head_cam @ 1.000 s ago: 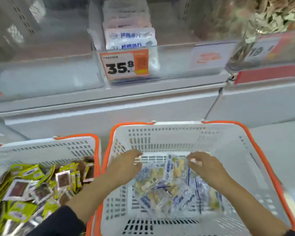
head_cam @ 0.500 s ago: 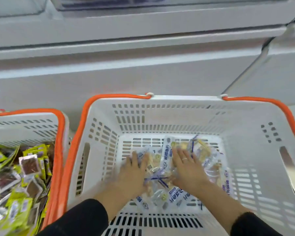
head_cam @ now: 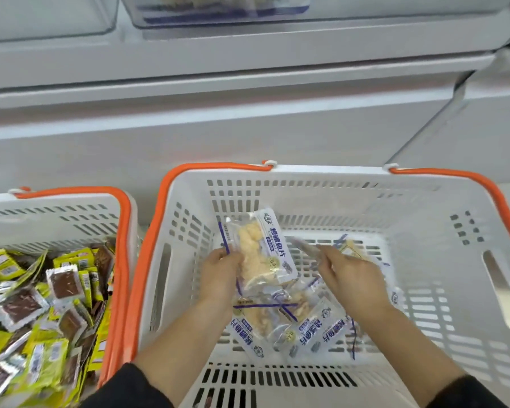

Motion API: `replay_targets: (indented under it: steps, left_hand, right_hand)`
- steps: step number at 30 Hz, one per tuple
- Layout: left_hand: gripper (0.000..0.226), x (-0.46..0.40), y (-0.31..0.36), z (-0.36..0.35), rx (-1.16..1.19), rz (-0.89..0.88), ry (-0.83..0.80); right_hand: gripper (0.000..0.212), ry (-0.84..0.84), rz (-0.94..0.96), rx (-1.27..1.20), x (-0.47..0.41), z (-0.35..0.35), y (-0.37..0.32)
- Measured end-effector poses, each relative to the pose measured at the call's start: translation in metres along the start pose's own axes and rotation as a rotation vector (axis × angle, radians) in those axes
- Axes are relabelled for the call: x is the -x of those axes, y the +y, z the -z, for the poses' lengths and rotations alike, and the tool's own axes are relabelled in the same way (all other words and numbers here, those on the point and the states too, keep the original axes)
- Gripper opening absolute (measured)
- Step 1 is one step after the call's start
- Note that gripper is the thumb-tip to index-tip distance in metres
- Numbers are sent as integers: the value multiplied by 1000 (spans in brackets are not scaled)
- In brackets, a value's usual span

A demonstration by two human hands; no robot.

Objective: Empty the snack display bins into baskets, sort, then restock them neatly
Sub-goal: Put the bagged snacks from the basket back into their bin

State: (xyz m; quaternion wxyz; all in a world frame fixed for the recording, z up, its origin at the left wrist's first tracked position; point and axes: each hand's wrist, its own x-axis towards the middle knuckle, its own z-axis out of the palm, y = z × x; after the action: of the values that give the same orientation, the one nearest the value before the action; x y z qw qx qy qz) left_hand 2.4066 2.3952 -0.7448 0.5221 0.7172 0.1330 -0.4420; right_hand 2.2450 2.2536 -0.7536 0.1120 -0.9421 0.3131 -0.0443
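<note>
1. A white slotted plastic shopping basket with orange rim handles (head_cam: 330,198) fills the middle and right of the head view; both hands are down inside it.
2. The left hand (head_cam: 218,278) is near the basket's left wall, its fingers curled round the lower left edge of a clear plastic snack packet with a white-and-blue label and pale yellow pieces inside (head_cam: 264,248). The packet is lifted off the basket floor, its top tipped toward the far wall.
3. The right hand (head_cam: 354,275) is just right of the basket's centre, its fingers closed in a pinch on a thin, blurred clear packet edge (head_cam: 302,245) that points toward the lifted packet; what exactly it is cannot be told.
4. A loose heap of matching clear blue-labelled snack packets (head_cam: 304,328) lies on the basket floor, under and between the wrists, toward the near edge.
5. A second white slotted basket with an orange rim (head_cam: 56,213) stands beside the first basket's left side, holding a jumble of yellow-green sachets with dark brown windows (head_cam: 42,304).
6. A pale grey display cabinet (head_cam: 218,113) runs beyond both baskets' far edges, with clear plastic bins (head_cam: 218,13) along the top.
</note>
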Motion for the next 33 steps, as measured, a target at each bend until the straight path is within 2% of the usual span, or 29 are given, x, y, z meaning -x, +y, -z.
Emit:
replay_targets:
  steps: [2,4,7,10,12,15,16,17,19,23,25,27,29,31,33]
  left_hand:
    - [28,6,-4,-3,28,-48,26]
    - [28,12,-8,-5,38,-78,-16]
    - [21,25,-11,-12,-172,-181,-116]
    - [29,43,-14,-22,-252,-273,-361]
    - [15,50,-18,-25,-126,-192,-533]
    - [64,45,-17,-18,98,37,-623]
    - [67,41,-16,-16,137,86,-617]
    - [63,38,-15,-15,139,106,-584]
    - [49,30,-20,-14,-1,67,-462]
    - [27,18,-32,-13,-182,32,-180]
    - [22,17,-30,-13,-224,-60,-58]
    - [41,16,-29,-13,-278,-156,8]
    - [48,15,-30,-12,-289,-180,9]
    - [47,11,-34,-11,-319,-172,29]
    - [45,6,-39,-10,-314,-160,68]
  right_hand:
    - [18,52,-122,-85,1,13,-3]
    - [21,26,-253,-182,2,25,-10]
    - [30,-32,-333,-437,8,37,-34]
    - [21,-63,-339,-506,15,36,-60]
    - [23,-47,-328,-530,17,31,-69]
    - [48,-80,-302,-509,17,31,-75]
    - [54,-132,-258,-465,17,32,-77]
    - [51,-185,-214,-453,17,32,-78]
    - [32,-293,-177,-519,17,28,-79]
    - [29,-517,-277,-600,14,19,-53]
    - [44,-526,-360,-420,5,10,-25]
    - [67,-535,-416,-183,0,1,5]
    - [87,-626,-382,7,5,-11,28]
    - [98,-718,-325,160,18,-23,41]
    - [100,-745,-310,238,28,-31,45]
